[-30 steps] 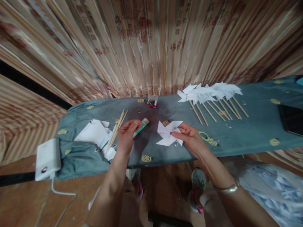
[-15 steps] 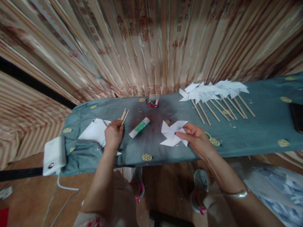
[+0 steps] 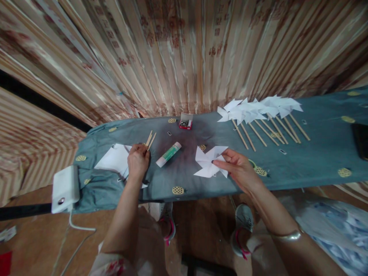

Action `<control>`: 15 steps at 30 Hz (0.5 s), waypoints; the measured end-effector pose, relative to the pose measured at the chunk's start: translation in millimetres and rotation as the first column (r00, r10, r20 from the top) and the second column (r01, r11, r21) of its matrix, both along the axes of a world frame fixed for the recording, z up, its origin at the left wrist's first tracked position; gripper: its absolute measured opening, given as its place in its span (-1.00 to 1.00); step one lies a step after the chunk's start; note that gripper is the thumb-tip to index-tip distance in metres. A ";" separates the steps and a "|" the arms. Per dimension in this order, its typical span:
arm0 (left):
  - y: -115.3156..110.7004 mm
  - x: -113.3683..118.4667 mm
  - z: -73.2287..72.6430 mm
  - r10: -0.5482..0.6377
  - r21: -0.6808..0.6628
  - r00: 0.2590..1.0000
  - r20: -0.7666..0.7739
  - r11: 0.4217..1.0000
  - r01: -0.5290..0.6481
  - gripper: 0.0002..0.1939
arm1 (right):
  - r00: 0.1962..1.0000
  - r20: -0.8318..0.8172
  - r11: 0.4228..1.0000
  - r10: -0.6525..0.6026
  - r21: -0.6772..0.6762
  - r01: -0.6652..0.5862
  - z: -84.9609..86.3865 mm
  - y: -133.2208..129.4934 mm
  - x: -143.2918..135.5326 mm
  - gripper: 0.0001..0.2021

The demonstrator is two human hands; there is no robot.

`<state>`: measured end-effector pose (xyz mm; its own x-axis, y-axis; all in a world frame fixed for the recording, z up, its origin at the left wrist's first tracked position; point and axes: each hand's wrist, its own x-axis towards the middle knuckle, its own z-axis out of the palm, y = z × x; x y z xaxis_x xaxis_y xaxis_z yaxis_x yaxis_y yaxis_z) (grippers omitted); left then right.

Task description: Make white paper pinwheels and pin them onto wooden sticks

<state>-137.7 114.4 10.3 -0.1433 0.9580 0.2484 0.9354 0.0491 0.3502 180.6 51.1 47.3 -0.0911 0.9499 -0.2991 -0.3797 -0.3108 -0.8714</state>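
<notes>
Between the thumb and fingers of my right hand (image 3: 237, 168) is a white paper pinwheel (image 3: 208, 163), its blades spread, a dark spot at its centre by my thumb. My left hand (image 3: 138, 159) is closed at the lower ends of a few thin wooden sticks (image 3: 151, 140), which lie on the cloth; how many it grips is hidden. White paper pieces (image 3: 112, 161) lie beside and partly under my left wrist. Between my hands rests a green and white glue stick (image 3: 169, 154). Behind it stands a small open red box (image 3: 185, 122) of metal pins.
Several finished pinwheels (image 3: 258, 110) on sticks lie overlapping in a row at the back right. A white device (image 3: 65, 189) with a cable sits at the left end of the cloth-covered board (image 3: 195, 191). A dark object (image 3: 360, 140) lies far right. A curtain (image 3: 184, 57) hangs behind.
Almost nothing differs. Both hands stay in place, with the pinwheel in my right hand and my left fingers at the sticks; the view has shifted very slightly.
</notes>
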 end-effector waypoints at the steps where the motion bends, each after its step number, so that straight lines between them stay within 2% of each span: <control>1: 0.3 0.0 0.1 0.004 0.000 1.000 0.001 1.000 -0.004 -0.73 | 1.000 -0.001 1.000 0.004 0.000 -0.004 0.2 -0.1 0.2 -0.63; 9: 1.3 0.8 1.0 0.024 -0.015 1.000 -0.010 1.000 -0.024 -0.82 | 1.000 0.010 1.000 -0.012 -0.023 0.012 4.9 -0.1 1.4 -0.61; 12: 0.5 2.1 3.2 0.026 0.051 1.000 0.012 0.998 -0.026 -0.82 | 0.999 0.011 0.999 -0.030 -0.027 0.030 3.9 -0.2 2.3 -0.60; 15: -1.1 3.6 8.8 0.024 0.158 0.994 0.110 0.987 -0.041 -0.84 | 0.999 0.005 0.999 -0.036 -0.005 0.036 1.5 -1.3 4.1 -0.58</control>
<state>-134.1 113.2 19.0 -0.2077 0.9018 0.3790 0.8907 0.0142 0.4545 184.7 49.8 48.7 -0.0554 0.9509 -0.3045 -0.3863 -0.3017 -0.8717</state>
